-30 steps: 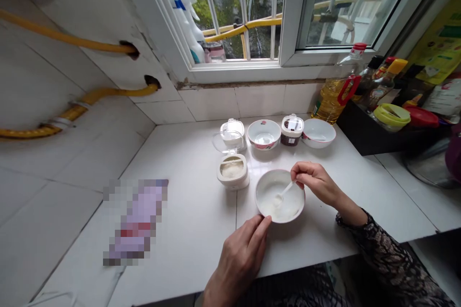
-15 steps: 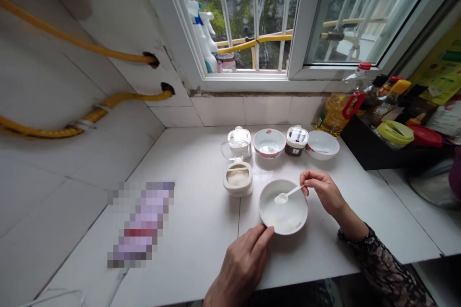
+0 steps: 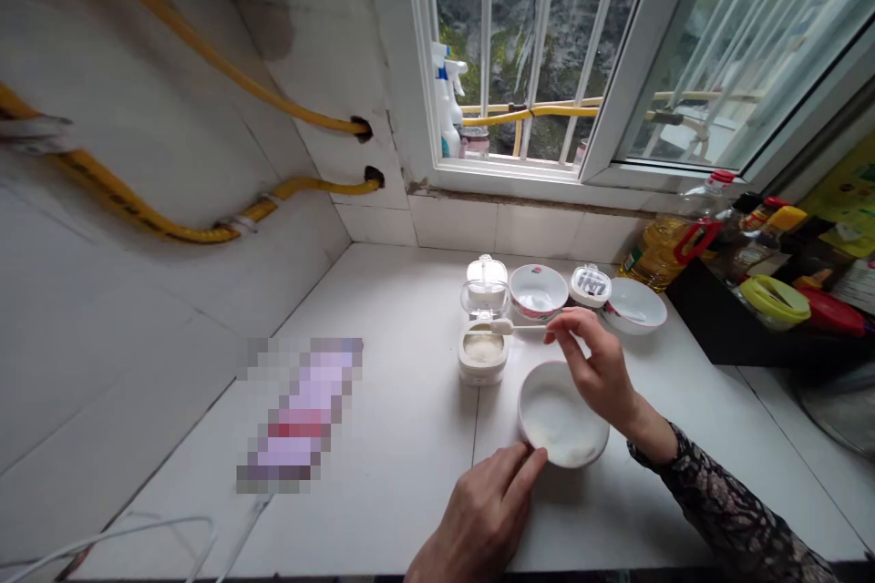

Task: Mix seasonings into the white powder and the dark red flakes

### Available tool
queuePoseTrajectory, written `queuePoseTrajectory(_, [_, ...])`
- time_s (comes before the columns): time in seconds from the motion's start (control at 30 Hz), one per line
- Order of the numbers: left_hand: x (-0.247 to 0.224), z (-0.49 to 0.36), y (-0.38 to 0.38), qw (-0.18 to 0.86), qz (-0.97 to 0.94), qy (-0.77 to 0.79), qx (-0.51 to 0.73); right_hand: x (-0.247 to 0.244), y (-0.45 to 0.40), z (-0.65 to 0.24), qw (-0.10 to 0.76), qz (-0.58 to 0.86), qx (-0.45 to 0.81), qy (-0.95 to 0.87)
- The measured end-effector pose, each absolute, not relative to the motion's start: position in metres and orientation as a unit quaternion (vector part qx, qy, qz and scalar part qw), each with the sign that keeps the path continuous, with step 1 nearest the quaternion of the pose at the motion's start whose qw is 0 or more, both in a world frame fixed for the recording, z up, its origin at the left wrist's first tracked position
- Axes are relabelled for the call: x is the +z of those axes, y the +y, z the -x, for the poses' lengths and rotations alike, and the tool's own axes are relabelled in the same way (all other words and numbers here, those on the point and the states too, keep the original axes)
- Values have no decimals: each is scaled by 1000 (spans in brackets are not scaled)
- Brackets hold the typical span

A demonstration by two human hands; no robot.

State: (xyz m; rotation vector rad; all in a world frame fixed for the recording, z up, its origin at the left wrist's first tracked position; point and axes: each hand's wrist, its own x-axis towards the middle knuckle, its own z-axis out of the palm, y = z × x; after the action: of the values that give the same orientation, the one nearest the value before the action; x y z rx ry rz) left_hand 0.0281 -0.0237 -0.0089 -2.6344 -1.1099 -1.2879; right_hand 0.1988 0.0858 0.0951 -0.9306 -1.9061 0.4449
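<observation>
My right hand (image 3: 589, 360) pinches the handle of a small white spoon (image 3: 523, 328). The spoon's bowl end is level with the back rim of an open white seasoning jar (image 3: 482, 369), which holds pale granules. The jar's clear lid (image 3: 484, 299) is flipped up. In front of my right hand stands a white bowl (image 3: 530, 392) with some pale stuff in its bottom. My left hand (image 3: 482, 501) grips this bowl's near-left rim between its fingers, some of which are hidden.
Along the back are a closed white jar (image 3: 487, 273), a flower-patterned bowl (image 3: 539, 291), a dark-filled jar (image 3: 590, 285) and another bowl (image 3: 635, 305). An oil bottle (image 3: 666, 241) and a black rack (image 3: 711, 310) stand right. A blurred-out purplish object (image 3: 307, 410) lies left, beside a white cable (image 3: 246, 533).
My right hand has lifted the spoon out of the bowl and carried it left and away to the open jar. My left hand stays on the bowl. The view has shifted.
</observation>
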Motion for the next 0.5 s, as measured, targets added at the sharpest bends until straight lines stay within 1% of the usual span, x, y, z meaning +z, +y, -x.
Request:
queuePoseTrajectory(0.07, [-9, -28, -24, 2, 840, -352, -413, 91, 86, -195, 421, 312, 69, -849])
queuePoseTrajectory(0.1, [-9, -28, -24, 0, 841, -350, -412, 90, 87, -195, 396, 289, 35, -871])
queuePoseTrajectory(0.13, [-8, -27, -24, -2, 842, -349, -411, 88, 87, -195, 382, 279, 16, -881])
queuePoseTrajectory(0.2, [-8, -27, -24, -8, 844, -351, -405, 88, 87, -196, 392, 288, 11, -874])
queuePoseTrajectory(0.3, [-6, -26, -25, -14, 844, -358, -399, 90, 86, -197, 437, 331, 77, -833])
queuePoseTrajectory(0.43, [-5, -26, -26, -19, 844, -356, -400, 90, 86, -210, 460, 420, 266, -736])
queuePoseTrajectory(0.5, [-6, -25, -26, -20, 844, -356, -400, 89, 85, -224, 461, 442, 336, -692])
